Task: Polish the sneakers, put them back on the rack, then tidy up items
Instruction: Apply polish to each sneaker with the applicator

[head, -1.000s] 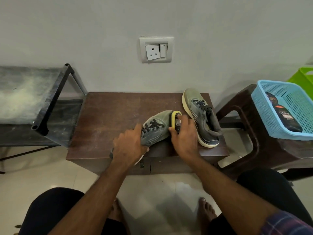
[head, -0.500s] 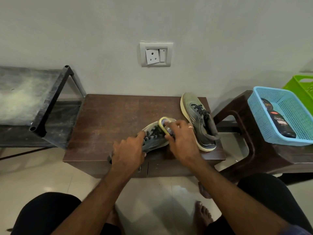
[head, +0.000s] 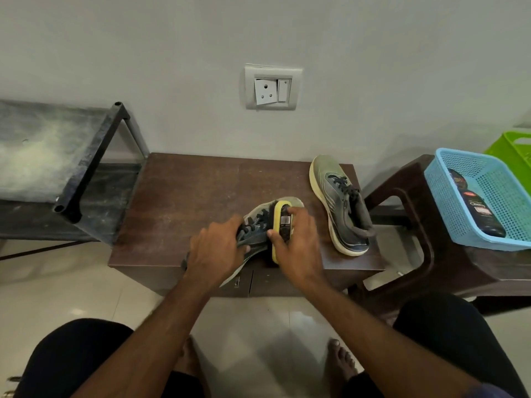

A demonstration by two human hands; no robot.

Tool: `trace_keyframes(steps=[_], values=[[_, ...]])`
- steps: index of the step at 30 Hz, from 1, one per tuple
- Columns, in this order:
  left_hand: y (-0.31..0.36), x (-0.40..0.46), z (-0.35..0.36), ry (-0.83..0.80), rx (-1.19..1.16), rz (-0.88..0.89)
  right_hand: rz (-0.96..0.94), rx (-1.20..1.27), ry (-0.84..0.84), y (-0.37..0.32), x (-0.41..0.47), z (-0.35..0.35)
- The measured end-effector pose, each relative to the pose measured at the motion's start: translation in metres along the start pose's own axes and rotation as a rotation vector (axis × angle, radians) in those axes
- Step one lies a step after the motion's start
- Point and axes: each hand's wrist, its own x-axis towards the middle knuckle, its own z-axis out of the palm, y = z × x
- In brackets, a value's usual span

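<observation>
Back toward the heel slides the yellow-edged oval brush (head: pixel 280 225) in the right grip (head: pixel 298 242); left grip (head: pixel 218 248) clamps the soft, light grey-green sneaker (head: pixel 255 225) midfoot.

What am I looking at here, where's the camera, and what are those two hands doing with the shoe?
There is no machine here. The single picture comes from a camera worn on a person's head, looking forward and down, so the two bare arms reaching in from below are that person's own.

On the low brown table are two grey-green sneakers. The left hand holds the near sneaker steady around its laces. The right hand has its grip on a yellow-edged brush, pressed against that shoe. The second sneaker lies untouched to the right.

At far right, a blue basket on a dark stool holds a dark polish bottle. A black metal rack stands to the left.
</observation>
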Motion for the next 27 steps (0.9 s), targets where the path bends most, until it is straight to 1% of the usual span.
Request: trace_keyframes(steps=[4, 6, 8, 11, 13, 14, 16, 19, 21, 23, 25, 27], values=[[0.001, -0.002, 0.0, 0.019, 0.01, -0.011, 0.223, -0.08, 0.16, 0.018, 0.043, -0.012], [0.0, -0.003, -0.002, 0.006, -0.02, -0.026, 0.253, -0.026, 0.185, 0.015, 0.042, -0.02], [0.001, -0.003, -0.003, 0.002, -0.04, -0.038, 0.248, 0.088, 0.147, 0.002, 0.02, -0.02], [0.006, -0.004, 0.001, 0.022, -0.019, -0.014, 0.354, 0.289, 0.022, -0.014, -0.01, 0.0], [0.011, -0.007, 0.004, 0.014, 0.001, -0.001, 0.376, 0.312, 0.035, -0.013, -0.003, 0.013], [0.013, -0.009, 0.005, 0.001, 0.005, -0.005, 0.379, 0.297, 0.06, -0.01, 0.006, 0.015], [0.014, -0.01, 0.005, 0.0, -0.02, -0.019, 0.368, 0.226, 0.166, -0.004, 0.029, 0.008], [0.01, -0.01, 0.004, 0.013, -0.046, -0.042, 0.408, 0.151, 0.287, 0.008, 0.049, -0.011], [0.007, -0.009, 0.003, 0.024, -0.071, -0.048, 0.376, 0.191, 0.264, 0.005, 0.04, -0.015], [0.008, -0.008, 0.004, 0.023, -0.076, -0.042, 0.343, 0.232, 0.154, 0.002, 0.017, -0.005], [0.01, -0.008, 0.005, 0.019, -0.033, -0.025, 0.302, 0.192, 0.065, 0.0, 0.002, 0.006], [0.013, -0.01, 0.006, 0.007, 0.007, -0.017, 0.306, 0.117, 0.07, 0.006, 0.011, 0.009]])
